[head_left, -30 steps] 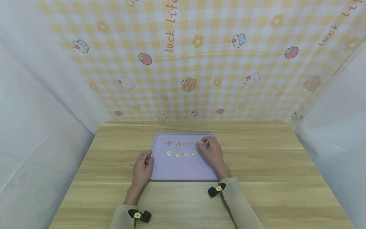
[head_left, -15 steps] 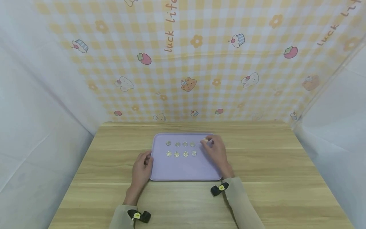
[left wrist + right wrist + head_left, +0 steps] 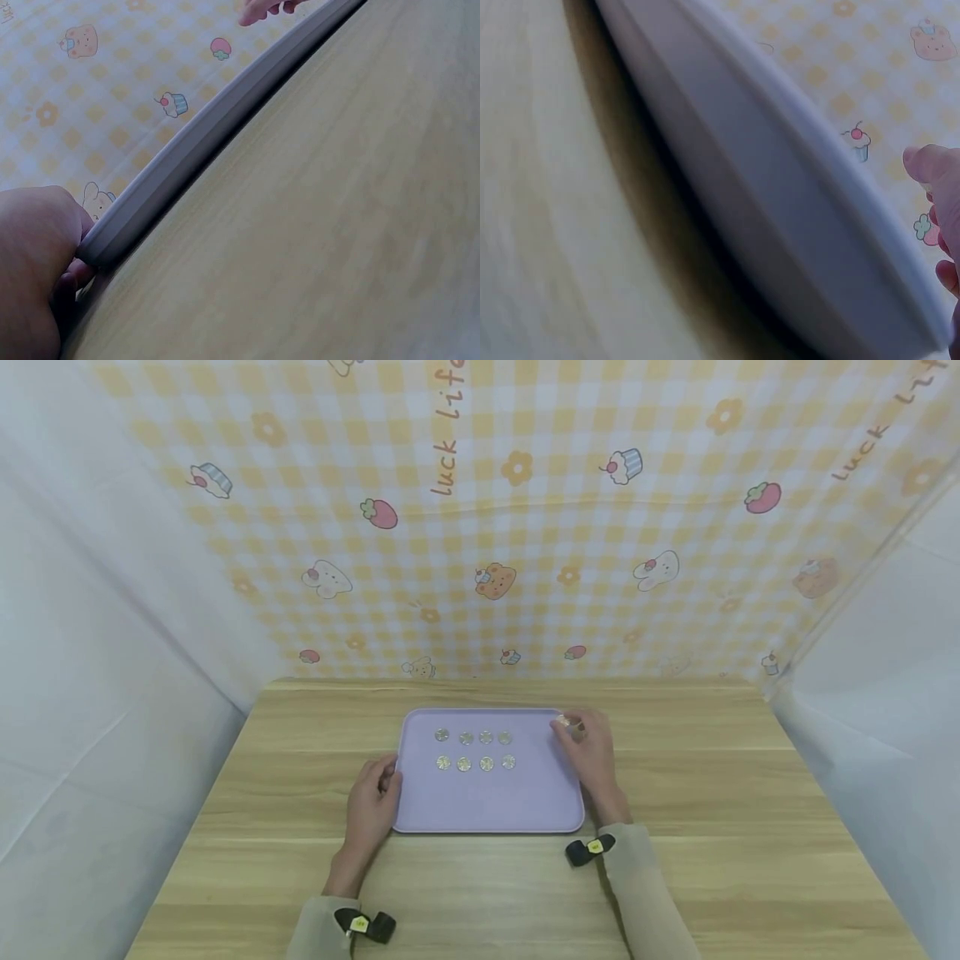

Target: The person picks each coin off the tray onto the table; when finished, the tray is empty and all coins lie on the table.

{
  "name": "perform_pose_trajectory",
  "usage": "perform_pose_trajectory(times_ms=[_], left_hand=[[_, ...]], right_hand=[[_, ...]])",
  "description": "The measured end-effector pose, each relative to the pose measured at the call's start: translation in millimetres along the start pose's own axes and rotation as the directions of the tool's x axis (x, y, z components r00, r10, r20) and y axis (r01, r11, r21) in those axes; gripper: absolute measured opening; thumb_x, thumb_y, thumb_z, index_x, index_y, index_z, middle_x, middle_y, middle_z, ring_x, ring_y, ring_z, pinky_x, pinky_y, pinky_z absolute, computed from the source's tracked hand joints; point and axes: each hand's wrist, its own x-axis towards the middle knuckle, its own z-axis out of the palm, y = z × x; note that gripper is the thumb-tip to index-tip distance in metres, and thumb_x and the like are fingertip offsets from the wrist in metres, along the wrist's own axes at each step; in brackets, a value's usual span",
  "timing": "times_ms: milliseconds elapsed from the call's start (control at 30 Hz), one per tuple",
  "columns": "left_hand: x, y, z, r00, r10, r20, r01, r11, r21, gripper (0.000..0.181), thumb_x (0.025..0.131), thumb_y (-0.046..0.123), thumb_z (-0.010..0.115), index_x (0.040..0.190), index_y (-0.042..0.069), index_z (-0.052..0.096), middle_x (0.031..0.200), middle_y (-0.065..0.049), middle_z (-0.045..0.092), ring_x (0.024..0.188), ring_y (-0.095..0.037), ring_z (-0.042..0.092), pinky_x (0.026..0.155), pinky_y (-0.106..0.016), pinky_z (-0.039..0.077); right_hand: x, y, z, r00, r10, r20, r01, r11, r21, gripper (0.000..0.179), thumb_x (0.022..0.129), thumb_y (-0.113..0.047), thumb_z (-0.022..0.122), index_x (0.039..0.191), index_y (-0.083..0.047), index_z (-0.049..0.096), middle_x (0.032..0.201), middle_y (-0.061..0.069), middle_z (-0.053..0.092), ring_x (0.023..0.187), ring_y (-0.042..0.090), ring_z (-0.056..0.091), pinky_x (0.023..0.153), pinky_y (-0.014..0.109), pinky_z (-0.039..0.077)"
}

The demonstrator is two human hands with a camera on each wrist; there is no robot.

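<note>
Several round silvery coins point(image 3: 486, 763) lie in two rows on a lilac tray point(image 3: 480, 802). My left hand point(image 3: 373, 797) holds the tray by its left edge; in the left wrist view the fingers point(image 3: 67, 281) reach beneath the rim. Over the tray's back right corner, my right hand point(image 3: 588, 752) pinches a small shiny coin point(image 3: 562, 720) between thumb and fingertips. From the right wrist, that hand point(image 3: 941, 180) shows above the tray's rim point(image 3: 795, 150), its coin mostly hidden.
The tray rests on a wood-grain table point(image 3: 712, 810). Behind it hangs a yellow checked cloth point(image 3: 450, 543) with cartoon prints. White curtains point(image 3: 97, 693) stand at both sides. Each sleeve cuff carries a small black camera point(image 3: 382, 928).
My right hand has moved rightward with the pinched coin, from beside the back row to the tray's back right corner. The left hand and the coins in the rows have stayed put.
</note>
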Motion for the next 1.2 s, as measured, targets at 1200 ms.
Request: perform_pose_trajectory(times_ms=[1200], left_hand=[[-0.1,-1.0,0.7,0.999,0.026,-0.032,-0.027,1.000,-0.006,0.030,0.093,0.005,0.064,0.123,-0.002,0.066,0.096,-0.009,0.063,0.079,-0.015,0.054,0.066,-0.021,0.048]], right_hand=[[-5.6,30,-32,0.991,0.118,-0.067,-0.118,0.993,0.004,0.028,0.086,-0.017,0.078,0.107,0.000,0.071,0.100,0.018,0.068,0.092,0.031,0.059,0.082,0.039,0.046]])
